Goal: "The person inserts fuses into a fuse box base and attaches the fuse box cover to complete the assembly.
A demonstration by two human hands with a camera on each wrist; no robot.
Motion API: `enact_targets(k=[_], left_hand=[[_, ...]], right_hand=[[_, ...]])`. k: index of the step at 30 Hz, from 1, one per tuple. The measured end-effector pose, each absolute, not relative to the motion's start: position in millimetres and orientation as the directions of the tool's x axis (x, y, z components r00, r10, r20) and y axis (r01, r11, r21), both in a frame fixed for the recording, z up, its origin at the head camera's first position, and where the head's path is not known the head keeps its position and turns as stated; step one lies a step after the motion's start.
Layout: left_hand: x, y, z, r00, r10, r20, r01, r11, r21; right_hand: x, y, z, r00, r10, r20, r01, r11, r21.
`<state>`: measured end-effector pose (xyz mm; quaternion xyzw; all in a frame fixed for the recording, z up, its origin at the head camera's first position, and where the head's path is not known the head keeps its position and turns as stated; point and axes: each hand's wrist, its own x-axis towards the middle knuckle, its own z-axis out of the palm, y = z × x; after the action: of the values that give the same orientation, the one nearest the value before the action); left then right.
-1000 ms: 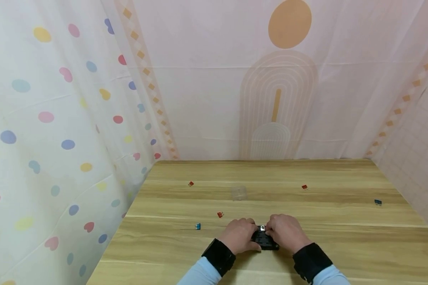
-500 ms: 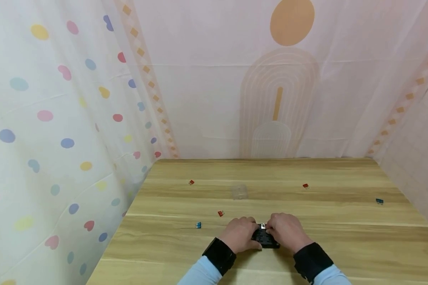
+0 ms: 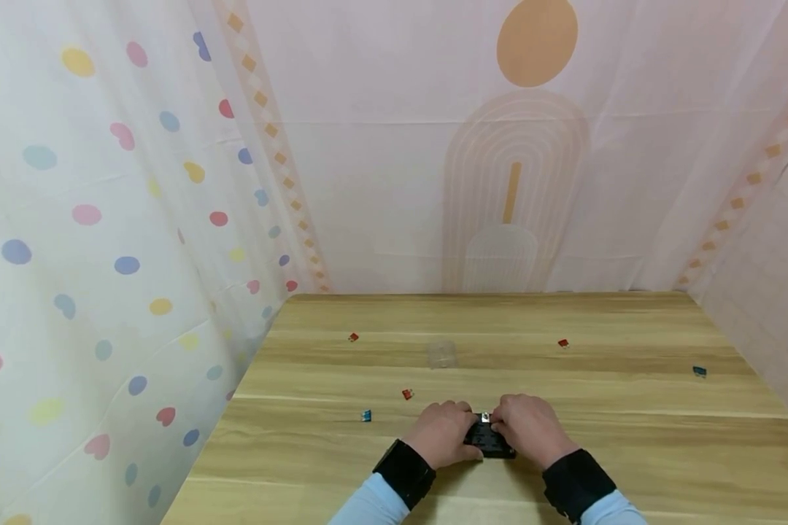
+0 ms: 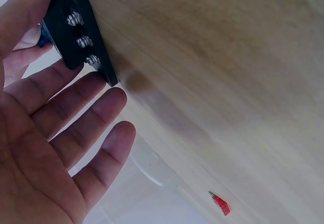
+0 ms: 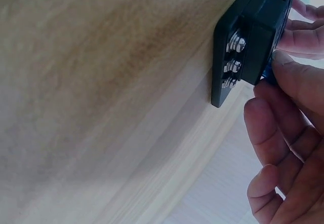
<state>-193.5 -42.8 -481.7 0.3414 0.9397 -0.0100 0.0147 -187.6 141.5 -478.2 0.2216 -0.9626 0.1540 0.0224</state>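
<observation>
A black fuse box (image 3: 489, 441) with bright metal bolts along its side sits on the table between the two hands. My left hand (image 3: 440, 435) grips its left side, thumb at the near edge. In the left wrist view, the other fingers reach out past its end. My right hand (image 3: 530, 429) pinches a small blue blade fuse (image 5: 270, 75) between thumb and index finger against the top of the box. The fuse is mostly covered by fingertips, so how deep it sits cannot be told. A small silvery patch (image 3: 485, 417) shows at the box's far edge.
Red blade fuses lie at the back left (image 3: 353, 337), left of centre (image 3: 408, 394) and back right (image 3: 563, 343). Blue ones lie left of the hands (image 3: 366, 415) and far right (image 3: 699, 371). A clear plastic cover (image 3: 442, 354) rests behind the box. Patterned curtains hang around the table.
</observation>
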Motion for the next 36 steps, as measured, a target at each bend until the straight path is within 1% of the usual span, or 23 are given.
enact_targets(k=[11, 17, 22, 26, 29, 36], left_hand=[[-194.1, -41.1, -480.9, -0.767, 0.639, -0.055, 0.64, 0.769, 0.006], [-194.6, -42.0, -480.2, -0.769, 0.636, -0.063, 0.636, 0.771, 0.025], [-194.9, -43.9, -478.5, -0.785, 0.617, -0.057, 0.617, 0.787, 0.017], [-195.2, -45.6, -475.3, -0.802, 0.593, -0.067, 0.595, 0.804, 0.003], [-195.8, -46.8, -472.4, -0.817, 0.572, -0.077, 0.572, 0.82, 0.012], [-197.2, -49.7, -467.5, -0.837, 0.539, -0.097, 0.542, 0.84, -0.005]], right_hand=[[-186.5, 143.7, -474.6, -0.912, -0.403, 0.07, -0.402, 0.85, -0.34], [-185.6, 147.2, -470.4, -0.929, -0.369, 0.021, -0.35, 0.861, -0.369], [-185.0, 153.0, -464.4, -0.939, -0.344, 0.003, -0.323, 0.878, -0.352], [-185.6, 158.9, -461.8, -0.939, -0.342, 0.018, -0.328, 0.884, -0.333], [-186.7, 163.1, -461.7, -0.941, -0.339, 0.025, -0.328, 0.888, -0.322], [-188.0, 171.7, -461.3, -0.949, -0.315, 0.001, -0.297, 0.895, -0.332]])
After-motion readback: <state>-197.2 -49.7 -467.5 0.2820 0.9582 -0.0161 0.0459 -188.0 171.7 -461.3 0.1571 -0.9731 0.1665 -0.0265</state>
